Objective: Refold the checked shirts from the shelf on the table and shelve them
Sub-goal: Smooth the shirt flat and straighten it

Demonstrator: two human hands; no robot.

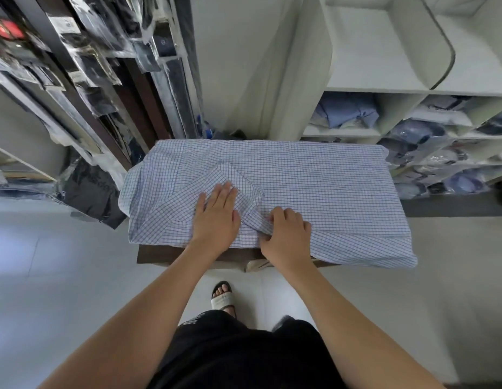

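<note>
A white shirt with fine blue checks (314, 181) lies spread across the small dark table (160, 255) and covers nearly all of its top. A sleeve is folded diagonally over its left half. My left hand (217, 217) presses flat on that folded sleeve, fingers straight. Just to its right, my right hand (287, 234) pinches a bunched fold of the shirt near the front edge, fingers curled. The shirt's right end hangs over the table's front right corner.
White shelving (395, 91) stands at the back right; its lower compartments hold folded blue shirts (348, 110) and bagged shirts (429, 136). Dark bagged garments (86, 88) hang on racks at the left. My sandalled foot (223, 297) stands on the pale floor below the table.
</note>
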